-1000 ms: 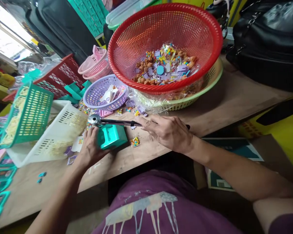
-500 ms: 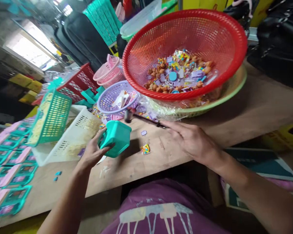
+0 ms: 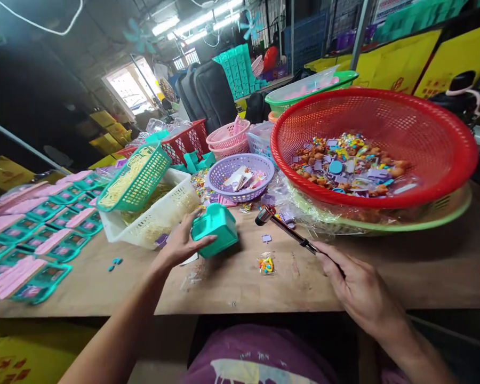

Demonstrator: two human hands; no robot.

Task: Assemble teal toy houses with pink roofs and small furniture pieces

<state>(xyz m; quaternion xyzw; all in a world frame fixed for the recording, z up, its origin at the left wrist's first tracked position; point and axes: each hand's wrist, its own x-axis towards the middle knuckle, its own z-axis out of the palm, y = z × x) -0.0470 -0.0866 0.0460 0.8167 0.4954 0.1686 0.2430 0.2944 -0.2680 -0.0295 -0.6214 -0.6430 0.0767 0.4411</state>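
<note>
Head view: your left hand (image 3: 180,246) grips the small teal plastic box (image 3: 215,229) at frame centre, fingers clasped on its near side, tilted on the wooden counter (image 3: 240,282). Your right hand (image 3: 358,285), lower right, pinches the thin black-handled metal hammer (image 3: 286,230); its long axis runs up-left, head just right of the box.

A teal box (image 3: 215,229) sits on a brown wooden table (image 3: 404,272). Nearby are a red mesh basket (image 3: 436,138), a lilac basket (image 3: 228,168) and a white slotted tray (image 3: 164,210). Rows of teal-and-pink cards (image 3: 36,224) lie at the left.
</note>
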